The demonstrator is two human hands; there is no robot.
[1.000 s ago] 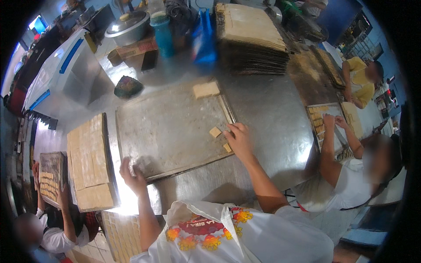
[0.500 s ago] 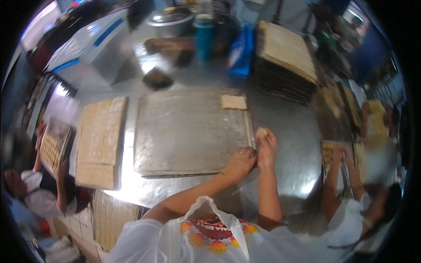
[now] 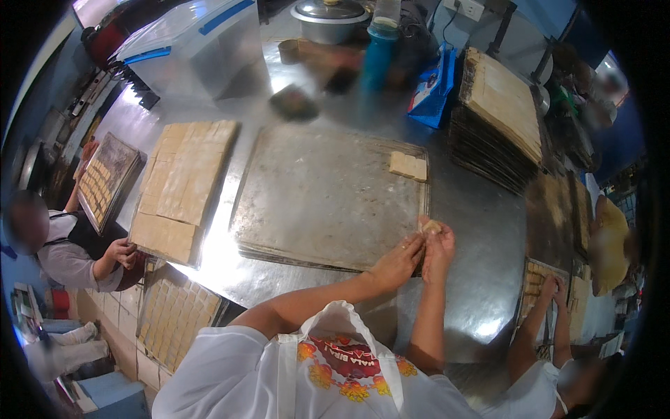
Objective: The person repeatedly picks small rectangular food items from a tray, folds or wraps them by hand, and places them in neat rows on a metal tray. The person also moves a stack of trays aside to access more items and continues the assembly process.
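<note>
My right hand (image 3: pixel 438 251) is raised at the right edge of a metal baking sheet (image 3: pixel 321 202), its fingers closed on a small pale dough piece (image 3: pixel 433 226). Right beside it, my left hand (image 3: pixel 396 265) has its fingertips pressed together close to the right hand's fingers. Whatever those left fingertips pinch, if anything, is hidden. At the sheet's far right corner lie pale rectangular dough pieces (image 3: pixel 407 166), side by side. The rest of that sheet's surface is bare, worn metal, and more sheets seem stacked under it.
Left of the sheet lies a scored dough slab (image 3: pixel 185 171). A co-worker's hand (image 3: pixel 123 253) touches its near corner, beside a filled tray (image 3: pixel 108 178). Stacked trays (image 3: pixel 492 126), a blue bag (image 3: pixel 434 87), teal bottle (image 3: pixel 379 59) and clear bin (image 3: pixel 202 56) stand behind. Another person works at right.
The view has shifted, so the table sits further right. My hands stay together at the sheet's right edge. The left co-worker's near hand has moved from the tray to the dough slab's corner.
</note>
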